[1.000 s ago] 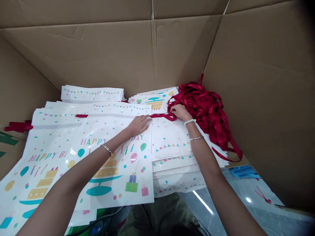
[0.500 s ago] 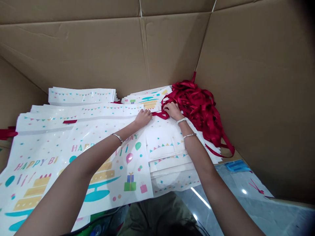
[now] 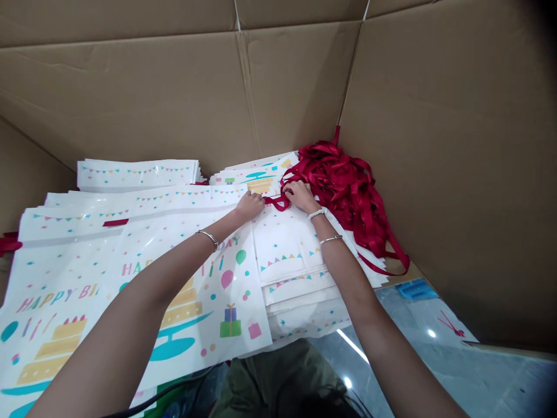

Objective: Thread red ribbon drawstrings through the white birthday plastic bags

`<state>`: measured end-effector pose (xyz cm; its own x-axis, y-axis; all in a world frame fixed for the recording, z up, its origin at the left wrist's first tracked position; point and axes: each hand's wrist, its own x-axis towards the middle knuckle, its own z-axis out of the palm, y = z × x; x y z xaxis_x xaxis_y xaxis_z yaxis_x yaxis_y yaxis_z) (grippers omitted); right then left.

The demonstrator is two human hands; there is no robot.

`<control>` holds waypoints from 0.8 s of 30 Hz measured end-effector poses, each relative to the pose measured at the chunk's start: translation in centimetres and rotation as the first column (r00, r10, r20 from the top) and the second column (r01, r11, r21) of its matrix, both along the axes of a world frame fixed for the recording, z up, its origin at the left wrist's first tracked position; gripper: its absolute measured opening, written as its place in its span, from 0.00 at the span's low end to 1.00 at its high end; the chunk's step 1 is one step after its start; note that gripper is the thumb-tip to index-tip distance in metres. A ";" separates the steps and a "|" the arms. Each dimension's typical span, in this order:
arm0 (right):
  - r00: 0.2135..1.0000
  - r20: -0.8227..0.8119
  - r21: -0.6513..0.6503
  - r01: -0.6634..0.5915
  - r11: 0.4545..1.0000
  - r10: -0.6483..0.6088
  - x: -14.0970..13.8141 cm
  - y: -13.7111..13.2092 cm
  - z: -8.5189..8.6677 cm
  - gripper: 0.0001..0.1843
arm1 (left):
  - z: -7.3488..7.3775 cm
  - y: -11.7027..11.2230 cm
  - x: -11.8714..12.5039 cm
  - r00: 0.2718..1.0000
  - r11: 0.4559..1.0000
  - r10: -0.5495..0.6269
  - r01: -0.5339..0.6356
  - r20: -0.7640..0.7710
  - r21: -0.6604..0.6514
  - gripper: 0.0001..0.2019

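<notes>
My left hand (image 3: 250,205) is closed at the top right edge of a printed white sheet (image 3: 174,200) with coloured bunting, stars and a cake. A short loop of red ribbon (image 3: 278,202) runs from its fingers towards my right hand (image 3: 300,196). The right hand is closed on red ribbon, beside a large tangled heap of the same ribbon (image 3: 343,186). Its fingertips are partly hidden. Below both hands lies a stack of folded white printed sheets (image 3: 300,290).
Tall cardboard walls (image 3: 152,93) stand behind and at the sides. More printed sheets (image 3: 137,171) are piled at the back left. At lower right lies shiny floor (image 3: 418,354), with red-handled scissors (image 3: 455,328) and a blue item (image 3: 416,289) on a pale surface.
The view has shifted slightly, so everything sits a little further left. Both hands keep nearly the same place and hold; the ribbon loop between them has changed shape a little.
</notes>
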<state>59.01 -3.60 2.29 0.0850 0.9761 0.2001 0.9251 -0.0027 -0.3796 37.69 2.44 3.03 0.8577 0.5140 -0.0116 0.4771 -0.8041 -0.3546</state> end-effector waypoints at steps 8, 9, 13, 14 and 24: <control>1.000 0.010 -0.031 0.012 0.999 -0.012 -0.4 -0.4 0.8 0.16 | 0.2 0.2 -0.2 1.000 1.000 -0.001 0.001 0.024 -0.006 0.18; 1.000 0.014 -0.030 0.013 0.999 -0.013 -0.4 -0.5 0.8 0.16 | 0.2 0.3 -0.2 1.000 1.000 0.004 -0.004 0.018 -0.005 0.17; 1.000 0.016 -0.022 0.008 1.000 -0.007 -0.5 -0.5 0.7 0.16 | -0.2 0.1 -0.3 0.996 0.997 0.066 -0.064 0.052 -0.040 0.16; 1.000 0.014 -0.021 0.001 1.000 -0.001 -0.4 -0.4 0.7 0.15 | -0.2 -0.1 -0.4 0.994 0.996 0.083 -0.080 0.065 -0.048 0.16; 1.000 0.007 -0.010 0.001 1.000 -0.001 -0.4 -0.2 0.3 0.16 | 0.3 0.0 -1.8 0.957 0.968 0.199 -0.158 0.212 -0.196 0.19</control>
